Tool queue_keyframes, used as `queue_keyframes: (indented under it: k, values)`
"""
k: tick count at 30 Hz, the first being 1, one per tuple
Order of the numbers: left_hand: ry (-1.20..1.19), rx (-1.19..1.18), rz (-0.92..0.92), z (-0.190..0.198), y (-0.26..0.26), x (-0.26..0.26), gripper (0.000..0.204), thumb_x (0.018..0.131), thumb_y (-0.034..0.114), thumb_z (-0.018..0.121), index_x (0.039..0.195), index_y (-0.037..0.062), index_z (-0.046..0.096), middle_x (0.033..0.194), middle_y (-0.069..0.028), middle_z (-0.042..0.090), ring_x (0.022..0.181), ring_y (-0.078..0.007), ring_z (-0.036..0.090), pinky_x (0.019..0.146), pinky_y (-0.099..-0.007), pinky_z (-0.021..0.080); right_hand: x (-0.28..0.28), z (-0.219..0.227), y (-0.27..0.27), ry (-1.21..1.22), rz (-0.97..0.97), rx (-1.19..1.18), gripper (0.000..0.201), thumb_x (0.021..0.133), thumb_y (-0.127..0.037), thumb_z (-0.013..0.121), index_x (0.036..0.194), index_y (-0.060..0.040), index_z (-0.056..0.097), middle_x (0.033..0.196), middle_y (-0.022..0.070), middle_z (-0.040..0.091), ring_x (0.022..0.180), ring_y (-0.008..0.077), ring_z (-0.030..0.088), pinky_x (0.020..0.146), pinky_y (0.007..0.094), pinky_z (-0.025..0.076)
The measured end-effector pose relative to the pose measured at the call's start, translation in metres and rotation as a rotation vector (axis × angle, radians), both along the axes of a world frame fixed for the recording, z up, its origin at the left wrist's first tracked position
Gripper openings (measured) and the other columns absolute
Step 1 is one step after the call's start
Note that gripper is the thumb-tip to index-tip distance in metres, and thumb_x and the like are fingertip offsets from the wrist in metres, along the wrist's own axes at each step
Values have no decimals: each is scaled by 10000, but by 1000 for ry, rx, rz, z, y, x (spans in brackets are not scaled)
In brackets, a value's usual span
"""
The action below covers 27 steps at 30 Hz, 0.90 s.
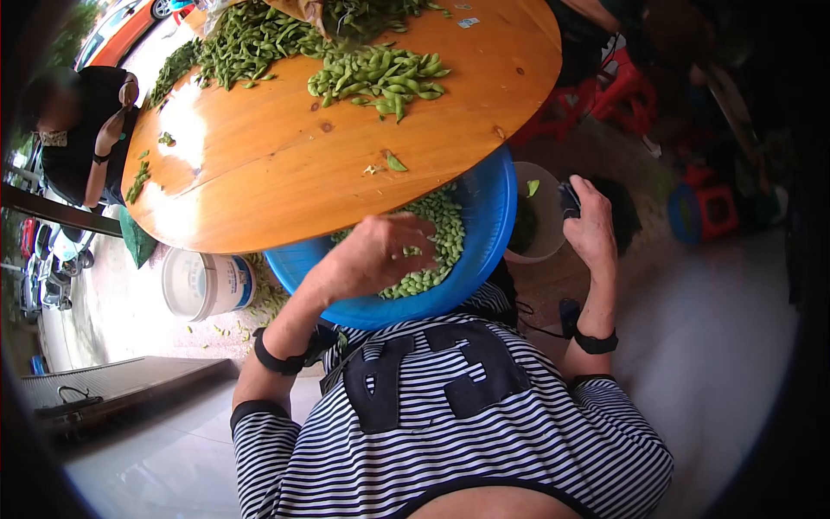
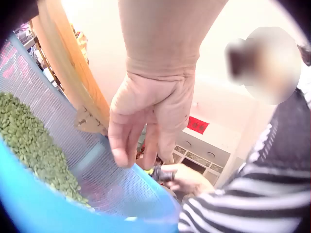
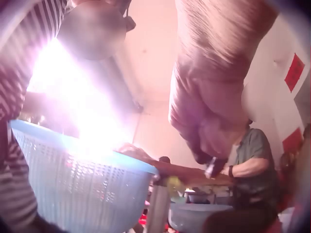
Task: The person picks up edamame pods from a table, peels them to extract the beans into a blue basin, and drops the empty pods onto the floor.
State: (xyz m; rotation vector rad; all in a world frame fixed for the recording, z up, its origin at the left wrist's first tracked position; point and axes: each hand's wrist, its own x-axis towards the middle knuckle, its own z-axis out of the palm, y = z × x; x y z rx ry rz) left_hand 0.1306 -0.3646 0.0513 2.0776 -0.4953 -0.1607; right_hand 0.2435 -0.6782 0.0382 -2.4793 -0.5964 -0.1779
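Observation:
My left hand (image 1: 373,258) hangs over the blue basket (image 1: 497,199), its fingers loosely bent and pointing down in the left wrist view. Shelled green beans (image 1: 445,221) cover the bottom of this basket. Off to the right of the basket, my right hand (image 1: 592,221) grips a small dark tool (image 1: 570,201) between thumb and fingers; its exact kind I cannot tell. Beside that tool, a green pod piece (image 1: 533,187) shows against the whitish bucket (image 1: 546,238).
Bean pods (image 1: 376,76) lie heaped on the round wooden table (image 1: 285,173), which overhangs the basket. A white bucket (image 1: 186,285) stands left among scattered pods. Red stools (image 1: 622,91) are at the right. Another person (image 1: 73,130) sits across on the left.

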Motion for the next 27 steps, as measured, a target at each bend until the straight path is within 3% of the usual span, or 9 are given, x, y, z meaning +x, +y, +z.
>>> queue_keyframes:
  k: [3,4,7,9,12,15,17,21,27]
  values:
    - [-47,-17,441,9,20,38,136,837,75,654,956,44,709,871,-88,692,677,-116,627,607,-266,501,-5,15,-5,1,-101,-140,374,682,98,507,1049,56,563,924,271,600,918,437,578,772,430,460]
    - [-159,81,548,21,22,55,124,823,65,623,906,31,710,781,-117,678,641,-213,653,625,-306,518,-8,20,-2,119,-103,-48,366,680,99,500,1038,52,562,936,276,600,952,438,570,769,447,452]
    - [-316,128,582,2,34,109,121,799,131,658,840,26,701,738,-155,651,682,-287,660,652,-372,528,-4,18,13,194,-131,-74,344,679,98,502,1016,54,558,930,273,600,928,446,565,757,461,436]
    - [-442,541,624,-9,34,130,140,782,166,666,771,26,673,742,-158,635,740,-327,652,671,-423,524,-1,10,15,105,-86,-77,314,678,91,511,986,48,552,886,257,595,889,445,564,730,454,433]
    - [-405,572,717,-15,24,137,142,736,181,686,785,49,672,788,-120,644,798,-320,624,735,-429,492,-5,15,34,32,-61,-1,250,723,102,481,956,54,558,823,241,607,769,396,604,693,341,469]
    - [-468,539,707,-14,16,127,110,748,150,686,828,73,682,821,-109,657,837,-312,620,778,-421,483,-9,14,50,-29,26,259,213,699,90,510,893,18,558,805,202,587,767,394,569,678,374,452]
    - [-481,350,624,-12,16,115,88,778,115,684,852,68,684,849,-100,669,748,-290,635,705,-396,496,-12,14,67,85,134,512,267,726,84,511,971,29,602,739,99,609,659,198,576,627,293,452]
    - [-99,-141,530,21,-6,61,95,835,94,691,874,18,651,718,-7,630,497,-96,534,460,-250,410,-24,21,91,601,255,710,390,726,61,484,1092,35,616,722,-51,506,621,14,441,534,183,372]
    - [353,-791,488,15,-12,24,68,873,42,655,910,6,612,668,-13,592,483,-61,490,416,-199,340,-38,17,110,768,422,853,421,704,10,520,1114,57,602,726,-37,514,619,20,458,546,179,401]
